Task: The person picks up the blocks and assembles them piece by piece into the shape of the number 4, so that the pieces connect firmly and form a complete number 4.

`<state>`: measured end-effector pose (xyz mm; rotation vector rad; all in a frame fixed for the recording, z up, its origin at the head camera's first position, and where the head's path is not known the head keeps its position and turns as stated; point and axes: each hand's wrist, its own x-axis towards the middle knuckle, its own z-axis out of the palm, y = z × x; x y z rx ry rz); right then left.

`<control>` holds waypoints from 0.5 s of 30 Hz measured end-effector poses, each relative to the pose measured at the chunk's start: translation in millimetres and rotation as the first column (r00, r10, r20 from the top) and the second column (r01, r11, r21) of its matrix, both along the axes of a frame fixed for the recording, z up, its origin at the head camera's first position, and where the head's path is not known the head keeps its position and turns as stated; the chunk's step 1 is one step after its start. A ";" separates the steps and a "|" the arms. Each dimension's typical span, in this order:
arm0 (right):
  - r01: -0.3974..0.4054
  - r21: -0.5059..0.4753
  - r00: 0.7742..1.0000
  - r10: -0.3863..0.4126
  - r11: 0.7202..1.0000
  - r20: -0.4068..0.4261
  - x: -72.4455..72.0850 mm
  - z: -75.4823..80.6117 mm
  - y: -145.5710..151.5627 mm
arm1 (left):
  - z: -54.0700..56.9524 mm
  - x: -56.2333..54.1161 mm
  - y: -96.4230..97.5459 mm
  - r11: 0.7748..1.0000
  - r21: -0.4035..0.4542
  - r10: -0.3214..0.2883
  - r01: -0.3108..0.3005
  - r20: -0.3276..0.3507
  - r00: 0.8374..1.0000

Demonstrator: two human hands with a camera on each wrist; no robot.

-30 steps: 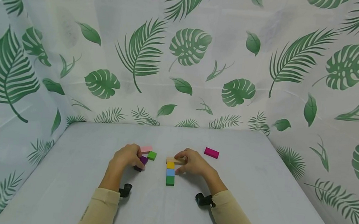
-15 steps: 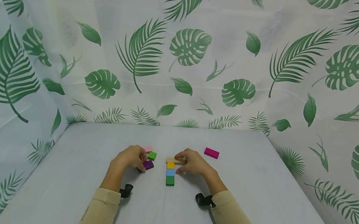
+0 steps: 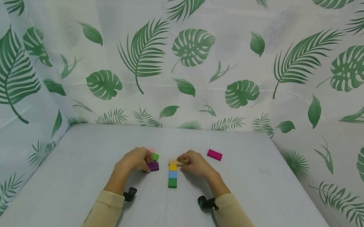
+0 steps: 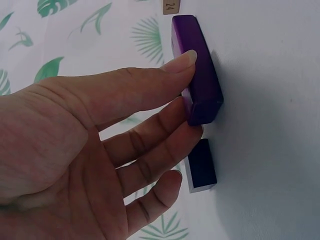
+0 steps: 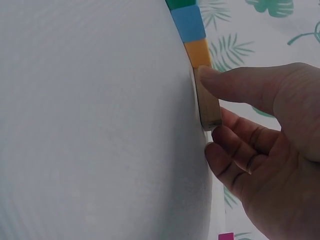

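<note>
My left hand [image 3: 148, 163] pinches a purple block [image 3: 154, 166] [image 4: 198, 70] that rests on the table [image 3: 253, 195]. The thumb lies on one side and the fingers on the other. A small dark block [image 4: 201, 167] sits by the lower fingers. Just behind the hand are a green cube [image 3: 155, 157] and a pink block [image 3: 151, 150], mostly hidden. My right hand [image 3: 186, 164] pinches a tan block [image 3: 177, 162] [image 5: 207, 102] at the far end of a column of yellow [image 3: 173, 167], blue [image 3: 172, 174] and green [image 3: 172, 182] blocks.
A magenta block [image 3: 214, 154] lies alone to the right, behind the right hand. Leaf-printed cloth walls [image 3: 191, 55] close the table on the back and both sides. Bare tabletop stretches in front of the forearms and at the far right.
My left hand has slid the purple block to the right, nearer the column, and now covers more of the pink block. The right hand and tan block have stayed put.
</note>
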<state>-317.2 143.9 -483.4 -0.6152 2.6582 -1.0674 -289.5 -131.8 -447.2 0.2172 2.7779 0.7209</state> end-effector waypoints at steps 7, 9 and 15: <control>0.001 -0.003 1.000 -0.001 1.000 -0.001 -1.4 -1.3 -0.2 | -1.6 -0.3 3.2 1.000 -0.002 0.003 -0.003 -0.027 1.000; 0.002 -0.007 1.000 -0.002 1.000 -0.003 -1.0 -1.2 -0.4 | -2.5 -0.6 4.1 1.000 -0.005 0.006 -0.006 -0.035 0.999; 0.003 -0.010 1.000 -0.003 1.000 -0.004 0.5 -0.1 -0.3 | -4.0 -1.0 7.0 1.000 -0.007 0.016 -0.016 -0.046 0.999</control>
